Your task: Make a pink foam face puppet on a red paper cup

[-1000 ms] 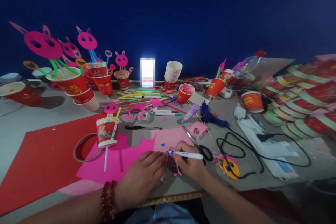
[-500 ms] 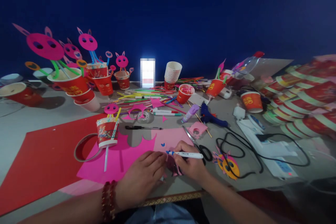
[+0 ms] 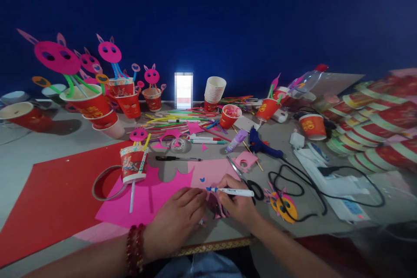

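A white marker with a blue tip (image 3: 235, 192) lies in the grip of my right hand (image 3: 239, 206), its tip on the light pink paper (image 3: 211, 167). Beside that tip is a small blue mark, and another blue heart-like mark (image 3: 202, 180) sits just above it. My left hand (image 3: 179, 213) rests flat on the paper's left part, fingers stretched out and holding nothing. Under its edge reaches a bright pink sheet (image 3: 143, 204) with scalloped cut-outs. Dark shapes (image 3: 217, 209) show between my hands; I cannot make out what they are.
Scissors (image 3: 256, 189), a blue glue gun (image 3: 265, 145) and its black cord lie on the right. A decorated paper cup (image 3: 133, 163) stands at left on the red sheet (image 3: 58, 191). Behind are a black pen (image 3: 177, 158), pipe cleaners (image 3: 176, 119) and stacked cups (image 3: 215, 89).
The marker tip has shifted slightly to the right with my right hand, uncovering a blue mark on the light pink paper. My left hand stays in place.
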